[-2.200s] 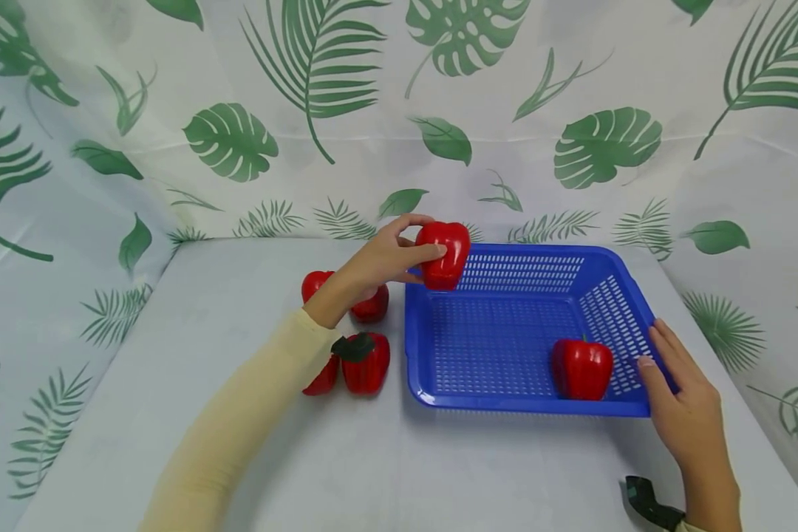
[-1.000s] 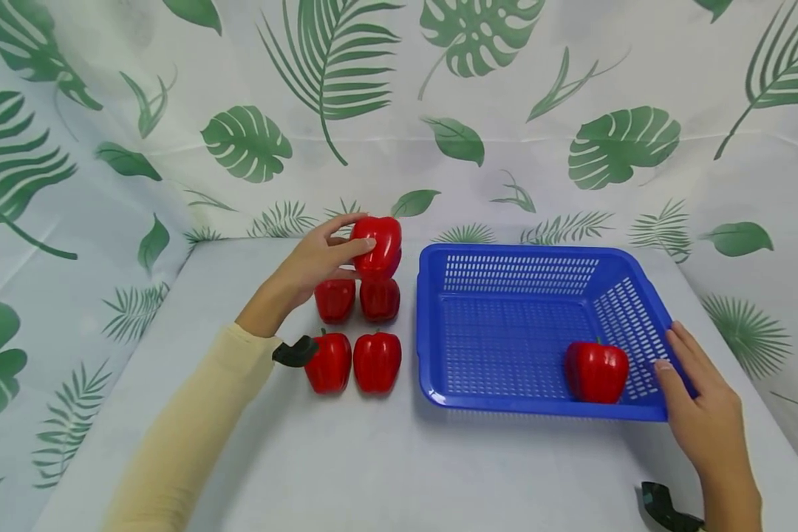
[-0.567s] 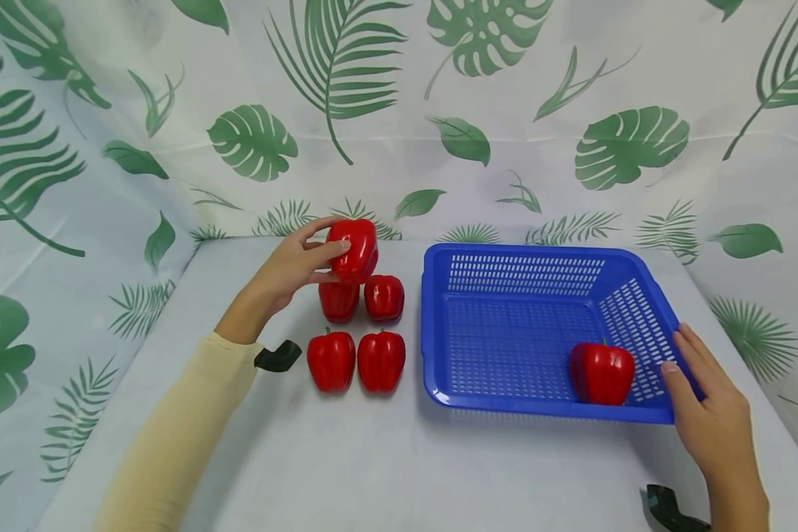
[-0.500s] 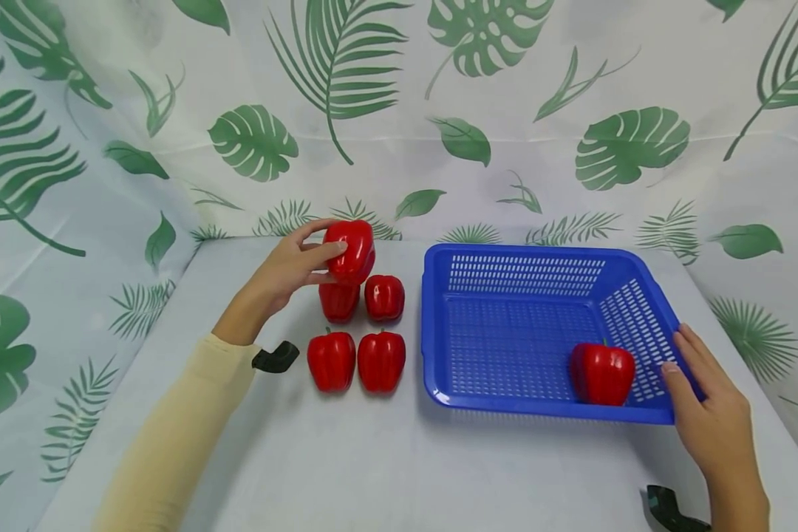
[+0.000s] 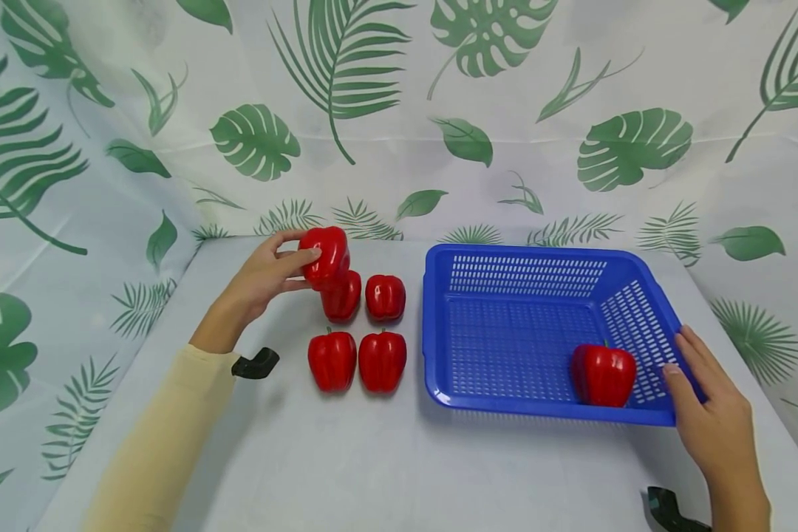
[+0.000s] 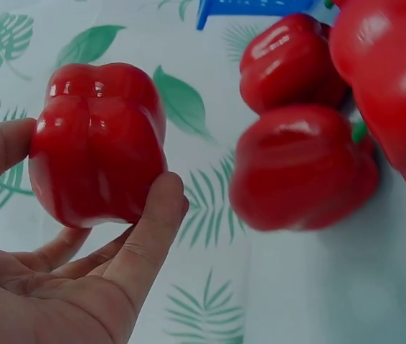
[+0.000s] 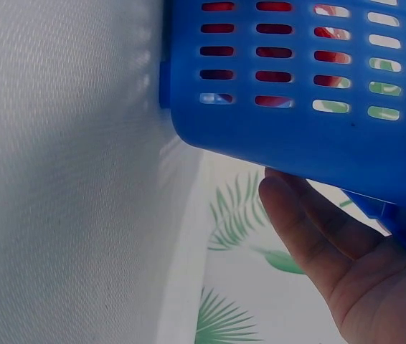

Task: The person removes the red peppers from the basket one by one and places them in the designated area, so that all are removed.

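Note:
My left hand [image 5: 259,277] pinches a glossy red bell pepper [image 5: 326,257] between thumb and fingers, raised at the back left of the table. It overlaps one pepper [image 5: 342,299] of a two-by-two group in the head view. The others are a back-right pepper [image 5: 385,298] and two front ones, left [image 5: 332,361] and right [image 5: 382,362]. My right hand [image 5: 711,414] grips the right rim of a blue plastic basket [image 5: 539,412], thumb over the edge. One red bell pepper [image 5: 603,375] sits in the basket's front right corner.
A white-covered table [image 5: 372,473] carries everything. A white curtain [image 5: 386,162] with green leaf prints stands behind it and along its sides. Black wrist-worn pieces show at the left sleeve [image 5: 166,428] and beside the right wrist.
My left hand has drawn back leftward from above the basket's left edge, carrying the bell pepper over to the group's back left and slightly lower. My right hand has stayed on the basket rim.

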A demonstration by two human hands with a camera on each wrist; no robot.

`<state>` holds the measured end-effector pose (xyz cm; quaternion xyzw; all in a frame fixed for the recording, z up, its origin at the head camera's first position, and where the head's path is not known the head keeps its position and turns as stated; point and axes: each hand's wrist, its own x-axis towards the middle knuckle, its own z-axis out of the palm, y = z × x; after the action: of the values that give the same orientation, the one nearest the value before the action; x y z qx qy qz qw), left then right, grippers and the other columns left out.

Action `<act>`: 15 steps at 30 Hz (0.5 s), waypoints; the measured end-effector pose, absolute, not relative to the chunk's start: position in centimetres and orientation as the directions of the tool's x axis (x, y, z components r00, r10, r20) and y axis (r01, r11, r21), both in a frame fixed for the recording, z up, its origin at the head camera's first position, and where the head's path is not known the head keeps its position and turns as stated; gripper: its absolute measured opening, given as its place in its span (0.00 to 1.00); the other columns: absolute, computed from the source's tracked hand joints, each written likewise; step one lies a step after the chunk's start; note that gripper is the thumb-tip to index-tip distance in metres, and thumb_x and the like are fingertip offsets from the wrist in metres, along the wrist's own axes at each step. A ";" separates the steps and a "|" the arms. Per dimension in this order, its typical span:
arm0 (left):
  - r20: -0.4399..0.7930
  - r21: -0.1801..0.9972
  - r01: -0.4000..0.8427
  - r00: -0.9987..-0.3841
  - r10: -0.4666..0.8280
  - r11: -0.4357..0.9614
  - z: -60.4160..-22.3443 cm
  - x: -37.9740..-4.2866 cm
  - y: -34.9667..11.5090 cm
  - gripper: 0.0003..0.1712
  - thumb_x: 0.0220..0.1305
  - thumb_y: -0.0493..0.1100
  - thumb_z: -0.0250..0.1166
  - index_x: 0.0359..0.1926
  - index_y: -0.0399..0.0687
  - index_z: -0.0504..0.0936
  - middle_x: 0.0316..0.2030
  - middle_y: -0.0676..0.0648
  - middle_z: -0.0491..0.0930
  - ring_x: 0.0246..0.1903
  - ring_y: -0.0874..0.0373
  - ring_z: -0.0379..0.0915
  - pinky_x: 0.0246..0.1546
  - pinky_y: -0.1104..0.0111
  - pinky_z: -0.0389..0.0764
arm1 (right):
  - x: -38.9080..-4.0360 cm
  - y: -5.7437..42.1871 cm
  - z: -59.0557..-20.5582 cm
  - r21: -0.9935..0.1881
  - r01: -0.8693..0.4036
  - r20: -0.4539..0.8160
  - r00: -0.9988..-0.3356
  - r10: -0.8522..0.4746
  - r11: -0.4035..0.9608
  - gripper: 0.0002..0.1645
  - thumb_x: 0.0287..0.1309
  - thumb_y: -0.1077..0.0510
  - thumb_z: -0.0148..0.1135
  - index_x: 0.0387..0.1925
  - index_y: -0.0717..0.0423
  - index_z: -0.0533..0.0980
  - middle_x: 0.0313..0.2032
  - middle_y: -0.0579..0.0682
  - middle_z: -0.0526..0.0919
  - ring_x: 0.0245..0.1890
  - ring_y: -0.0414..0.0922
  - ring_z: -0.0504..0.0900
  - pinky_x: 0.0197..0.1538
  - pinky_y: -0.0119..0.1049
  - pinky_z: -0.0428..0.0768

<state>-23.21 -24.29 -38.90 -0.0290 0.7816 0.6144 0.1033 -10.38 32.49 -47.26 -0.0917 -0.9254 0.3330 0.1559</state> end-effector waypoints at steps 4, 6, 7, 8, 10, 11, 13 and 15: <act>-0.199 0.954 -0.177 -0.978 0.067 0.241 -39.3 -22.9 -25.3 0.45 0.76 0.50 0.67 0.83 0.43 0.55 0.72 0.35 0.67 0.66 0.38 0.71 0.63 0.48 0.80 | -10.4 32.5 -47.1 -0.644 0.070 0.223 -0.935 0.275 0.762 0.35 0.83 0.53 0.47 0.84 0.52 0.57 0.83 0.54 0.55 0.82 0.62 0.51 0.75 0.71 0.53; -0.200 0.955 -0.180 -0.978 0.062 0.238 -39.6 -22.8 -25.8 0.45 0.76 0.50 0.67 0.83 0.43 0.55 0.73 0.36 0.66 0.67 0.38 0.71 0.62 0.48 0.80 | -10.4 32.5 -47.0 -0.645 0.068 0.227 -0.934 0.275 0.761 0.35 0.83 0.53 0.47 0.84 0.53 0.57 0.83 0.54 0.55 0.82 0.62 0.51 0.75 0.70 0.52; -0.199 0.955 -0.180 -0.978 0.060 0.237 -39.7 -22.7 -26.1 0.45 0.76 0.51 0.67 0.83 0.43 0.55 0.73 0.36 0.66 0.67 0.38 0.71 0.62 0.49 0.80 | -10.4 32.4 -47.0 -0.646 0.067 0.228 -0.934 0.276 0.760 0.35 0.83 0.53 0.47 0.84 0.53 0.57 0.83 0.54 0.55 0.82 0.62 0.51 0.75 0.70 0.52; -0.199 0.955 -0.180 -0.978 0.059 0.237 -39.8 -22.7 -26.3 0.45 0.76 0.51 0.67 0.83 0.44 0.55 0.73 0.36 0.66 0.67 0.38 0.70 0.61 0.50 0.81 | -10.4 32.4 -47.0 -0.649 0.067 0.227 -0.933 0.278 0.758 0.35 0.83 0.53 0.47 0.84 0.53 0.57 0.83 0.54 0.55 0.82 0.61 0.51 0.76 0.69 0.52; -0.198 0.955 -0.179 -0.978 0.061 0.236 -40.1 -22.6 -26.7 0.45 0.76 0.51 0.67 0.83 0.44 0.55 0.74 0.36 0.65 0.67 0.38 0.70 0.61 0.52 0.82 | -10.4 32.3 -46.9 -0.648 0.075 0.223 -0.933 0.283 0.758 0.35 0.83 0.53 0.47 0.84 0.53 0.57 0.83 0.54 0.55 0.82 0.61 0.51 0.76 0.68 0.52; -0.198 0.955 -0.179 -0.978 0.063 0.235 -40.2 -22.6 -26.9 0.45 0.76 0.51 0.67 0.83 0.45 0.56 0.74 0.36 0.65 0.67 0.38 0.70 0.60 0.53 0.82 | -10.3 32.3 -46.9 -0.648 0.076 0.222 -0.933 0.284 0.758 0.34 0.83 0.53 0.47 0.84 0.54 0.57 0.83 0.54 0.55 0.82 0.61 0.51 0.76 0.68 0.51; -0.201 0.956 -0.180 -0.977 0.067 0.233 -40.5 -22.5 -27.4 0.44 0.77 0.51 0.67 0.83 0.45 0.56 0.74 0.36 0.65 0.67 0.38 0.69 0.59 0.55 0.83 | -10.3 32.3 -46.9 -0.648 0.081 0.216 -0.934 0.286 0.757 0.34 0.83 0.54 0.46 0.84 0.54 0.57 0.83 0.55 0.55 0.82 0.61 0.51 0.77 0.67 0.51; -0.203 0.955 -0.182 -0.977 0.069 0.234 -40.7 -22.4 -27.9 0.44 0.77 0.51 0.66 0.83 0.46 0.55 0.74 0.36 0.65 0.68 0.38 0.68 0.58 0.57 0.84 | -10.3 32.2 -46.9 -0.647 0.087 0.212 -0.934 0.288 0.758 0.34 0.83 0.54 0.46 0.84 0.55 0.57 0.83 0.55 0.55 0.82 0.61 0.51 0.78 0.66 0.50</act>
<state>-22.45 -27.86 -40.70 -0.0365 0.7789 0.6178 0.1017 -10.29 32.23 -46.89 -0.1012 -0.9252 0.3331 0.1510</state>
